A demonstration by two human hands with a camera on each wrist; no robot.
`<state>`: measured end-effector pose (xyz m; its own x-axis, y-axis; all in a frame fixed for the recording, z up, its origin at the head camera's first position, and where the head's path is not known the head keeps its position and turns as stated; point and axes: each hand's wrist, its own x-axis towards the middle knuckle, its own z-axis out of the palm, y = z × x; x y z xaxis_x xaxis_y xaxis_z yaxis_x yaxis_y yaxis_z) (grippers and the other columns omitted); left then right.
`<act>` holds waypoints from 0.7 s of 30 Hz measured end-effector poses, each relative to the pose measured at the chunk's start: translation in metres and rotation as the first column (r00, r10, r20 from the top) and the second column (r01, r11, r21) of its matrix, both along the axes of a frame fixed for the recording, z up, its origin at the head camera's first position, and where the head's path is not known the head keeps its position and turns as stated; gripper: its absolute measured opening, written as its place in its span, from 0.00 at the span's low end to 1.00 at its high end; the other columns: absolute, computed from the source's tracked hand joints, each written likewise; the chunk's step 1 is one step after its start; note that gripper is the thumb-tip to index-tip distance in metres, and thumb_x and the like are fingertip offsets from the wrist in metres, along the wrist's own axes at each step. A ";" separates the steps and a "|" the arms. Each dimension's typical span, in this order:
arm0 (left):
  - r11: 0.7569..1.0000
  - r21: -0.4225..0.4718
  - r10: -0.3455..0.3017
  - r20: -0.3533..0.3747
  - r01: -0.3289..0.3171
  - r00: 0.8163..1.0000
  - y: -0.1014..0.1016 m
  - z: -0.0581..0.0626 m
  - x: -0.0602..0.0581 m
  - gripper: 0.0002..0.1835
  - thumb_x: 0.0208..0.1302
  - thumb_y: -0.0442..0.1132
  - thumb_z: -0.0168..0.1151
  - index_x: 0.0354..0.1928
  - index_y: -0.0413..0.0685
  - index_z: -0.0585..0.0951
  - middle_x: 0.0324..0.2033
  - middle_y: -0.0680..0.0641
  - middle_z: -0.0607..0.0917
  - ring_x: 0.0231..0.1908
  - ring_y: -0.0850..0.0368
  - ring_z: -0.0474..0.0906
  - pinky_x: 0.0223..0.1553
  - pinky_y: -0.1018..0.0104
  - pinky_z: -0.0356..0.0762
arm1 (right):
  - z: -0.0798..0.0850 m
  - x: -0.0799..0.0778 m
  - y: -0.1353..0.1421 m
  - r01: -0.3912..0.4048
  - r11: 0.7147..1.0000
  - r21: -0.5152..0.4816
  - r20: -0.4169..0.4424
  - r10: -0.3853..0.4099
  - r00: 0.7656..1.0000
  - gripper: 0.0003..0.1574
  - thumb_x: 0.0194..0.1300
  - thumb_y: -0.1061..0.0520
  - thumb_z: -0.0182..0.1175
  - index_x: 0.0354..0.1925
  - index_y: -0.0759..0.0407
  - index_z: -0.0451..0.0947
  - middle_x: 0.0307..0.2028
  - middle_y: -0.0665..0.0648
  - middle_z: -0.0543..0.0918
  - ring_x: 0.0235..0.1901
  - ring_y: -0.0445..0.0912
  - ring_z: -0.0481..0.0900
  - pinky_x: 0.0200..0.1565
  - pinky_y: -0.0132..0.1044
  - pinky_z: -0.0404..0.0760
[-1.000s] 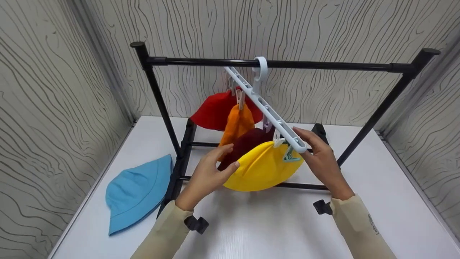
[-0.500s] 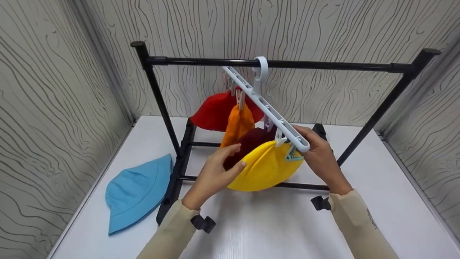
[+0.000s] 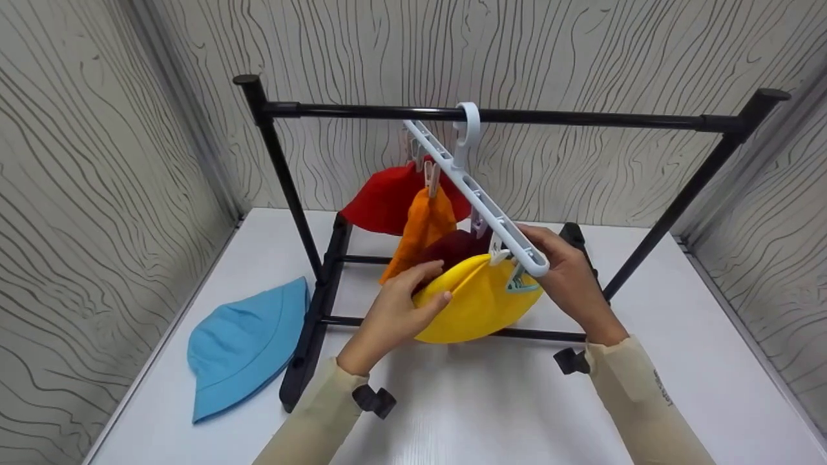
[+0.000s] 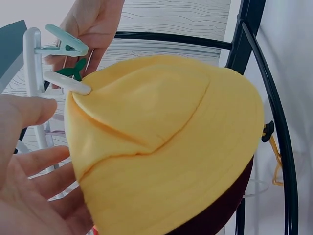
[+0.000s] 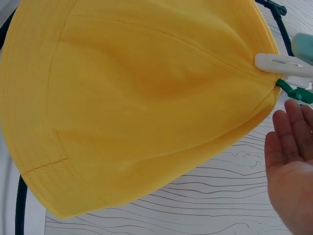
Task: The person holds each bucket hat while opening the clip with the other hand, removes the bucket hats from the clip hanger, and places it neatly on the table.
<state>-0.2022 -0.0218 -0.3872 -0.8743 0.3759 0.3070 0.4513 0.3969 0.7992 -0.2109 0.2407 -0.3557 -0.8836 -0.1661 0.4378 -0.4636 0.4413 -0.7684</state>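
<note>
A yellow hat (image 3: pixel 481 300) hangs from a white clip (image 4: pixel 68 82) near the front end of a pale clip hanger (image 3: pixel 491 213). My left hand (image 3: pixel 404 310) is at the hat's left side, its fingers partly behind the cloth and its thumb apart from them. In the left wrist view its fingers look relaxed, with no pinch on the hat. My right hand (image 3: pixel 572 278) is beside the hanger's front end, palm up with straightish fingers in the right wrist view. Whether it touches the hanger is unclear. A mint green clip (image 3: pixel 521 279) dangles at that end.
Behind the yellow hat hang a maroon hat (image 3: pixel 455 247), an orange hat (image 3: pixel 426 223) and a red hat (image 3: pixel 381 200). The hanger hooks over the black rack's top bar (image 3: pixel 581 118). On the white table (image 3: pixel 465 413), a blue hat (image 3: pixel 249 349) lies left of the rack.
My left hand has moved right, up to the yellow hat's left edge. My right hand has shifted slightly left, and the hanger's front end has swayed a little.
</note>
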 end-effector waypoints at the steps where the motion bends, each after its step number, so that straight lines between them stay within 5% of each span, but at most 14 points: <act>1: 1.000 0.000 0.001 0.005 -0.001 1.000 0.000 0.000 0.000 0.28 0.65 0.50 0.62 0.65 0.50 0.72 0.58 0.51 0.79 0.53 0.57 0.76 0.58 0.63 0.76 | 0.000 0.000 -0.001 -0.006 1.000 -0.003 0.000 0.006 1.000 0.27 0.66 0.59 0.61 0.62 0.53 0.73 0.57 0.43 0.77 0.56 0.34 0.74 0.60 0.21 0.67; 16: 1.000 0.002 0.010 0.047 -0.010 0.999 0.004 -0.004 -0.002 0.28 0.66 0.51 0.60 0.65 0.53 0.72 0.58 0.53 0.79 0.50 0.58 0.76 0.60 0.63 0.74 | 0.003 -0.005 -0.015 -0.061 0.998 -0.018 0.049 0.062 0.997 0.26 0.64 0.58 0.62 0.60 0.56 0.74 0.55 0.49 0.79 0.49 0.40 0.77 0.57 0.24 0.73; 21: 1.000 0.001 0.013 0.059 -0.013 0.998 0.006 -0.005 -0.004 0.27 0.66 0.51 0.60 0.65 0.54 0.72 0.57 0.54 0.79 0.49 0.59 0.76 0.59 0.63 0.75 | 0.003 -0.005 -0.017 -0.028 1.000 0.006 0.103 0.028 0.994 0.29 0.64 0.51 0.62 0.63 0.52 0.72 0.58 0.51 0.78 0.49 0.43 0.76 0.59 0.34 0.74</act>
<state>-0.2059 -0.0163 -0.3925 -0.8957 0.3641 0.2553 0.3984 0.4017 0.8246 -0.2160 0.2234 -0.3524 -0.9189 -0.1943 0.3433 -0.3944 0.4349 -0.8095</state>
